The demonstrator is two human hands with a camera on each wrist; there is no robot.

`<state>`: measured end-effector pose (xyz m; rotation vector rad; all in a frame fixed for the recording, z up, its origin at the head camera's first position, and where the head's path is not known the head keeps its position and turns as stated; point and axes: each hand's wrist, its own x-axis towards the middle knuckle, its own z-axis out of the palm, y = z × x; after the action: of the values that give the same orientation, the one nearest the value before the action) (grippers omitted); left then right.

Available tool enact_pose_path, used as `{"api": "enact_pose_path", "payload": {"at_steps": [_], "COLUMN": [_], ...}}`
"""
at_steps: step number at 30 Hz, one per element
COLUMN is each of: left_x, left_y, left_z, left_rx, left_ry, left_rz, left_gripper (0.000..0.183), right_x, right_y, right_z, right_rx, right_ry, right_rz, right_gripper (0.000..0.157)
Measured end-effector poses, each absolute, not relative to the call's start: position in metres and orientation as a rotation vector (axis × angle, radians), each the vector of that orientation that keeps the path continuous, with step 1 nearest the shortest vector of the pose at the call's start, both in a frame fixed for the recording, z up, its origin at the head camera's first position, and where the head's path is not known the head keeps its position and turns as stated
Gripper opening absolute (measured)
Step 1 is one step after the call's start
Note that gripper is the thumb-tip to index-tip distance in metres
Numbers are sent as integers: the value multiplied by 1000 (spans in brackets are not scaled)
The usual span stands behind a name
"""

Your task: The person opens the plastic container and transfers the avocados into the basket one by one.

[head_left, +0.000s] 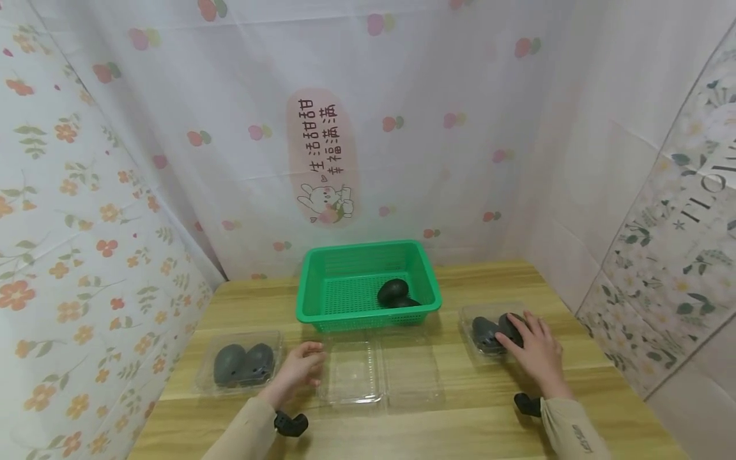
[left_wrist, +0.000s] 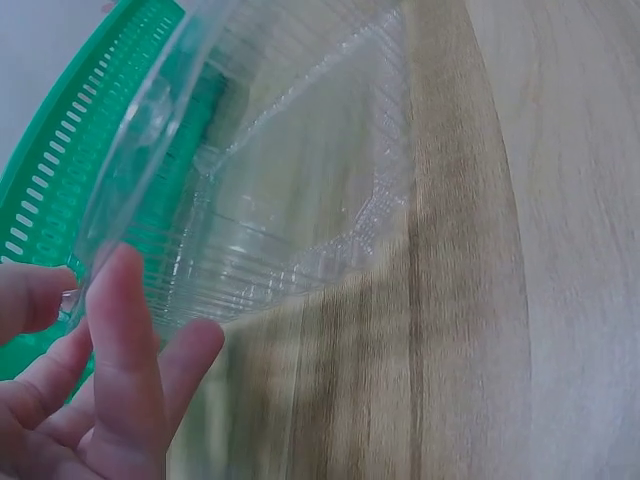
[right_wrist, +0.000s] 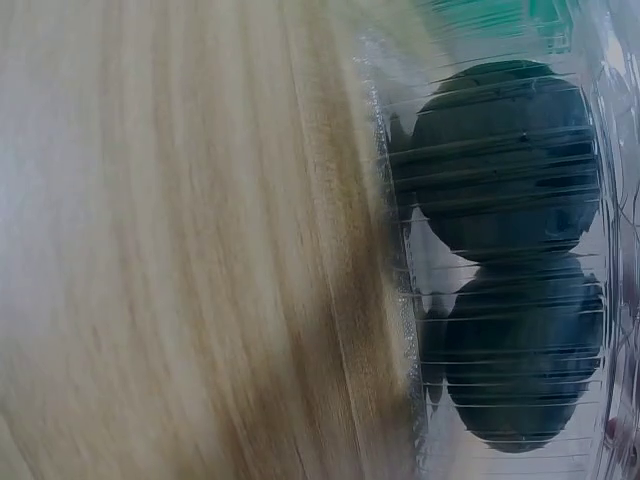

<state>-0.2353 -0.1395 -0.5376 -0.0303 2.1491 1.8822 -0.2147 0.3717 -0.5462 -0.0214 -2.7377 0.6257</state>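
Observation:
My left hand pinches the rim of an empty clear plastic clamshell box between thumb and finger. That box lies opened flat, its other half to the right. Over the right end of a second clear box rests my right hand, fingers spread. Two dark avocados sit side by side behind its ribbed wall. The right wrist view hides most of that hand, so how firmly it touches the box is unclear.
A green plastic basket stands at the back of the wooden table with two avocados inside. Left of my left hand lies another clear box holding two avocados. Patterned curtains enclose the table's back and sides.

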Motion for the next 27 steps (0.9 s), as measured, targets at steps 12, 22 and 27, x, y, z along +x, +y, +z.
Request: {"api": "enact_pose_path", "payload": {"at_steps": [12,22,27], "left_x": [-228,-220,-222], "left_y": [-147,-155,-158], "left_z": [-532,-508,-499], "left_rx": [-2,90,128], "left_ry": [2215,2178,2174], "left_rz": [1842,1815,1798], "left_gripper": [41,48,51], "right_x": [-217,-212,-213], "right_y": [367,370,371], "right_z": [-544,-550,-548], "right_rx": [-3,-31,-30], "right_ry": [-2750,-2727,-2720], "right_rz": [652,671,691], "right_gripper": [71,70,70]}}
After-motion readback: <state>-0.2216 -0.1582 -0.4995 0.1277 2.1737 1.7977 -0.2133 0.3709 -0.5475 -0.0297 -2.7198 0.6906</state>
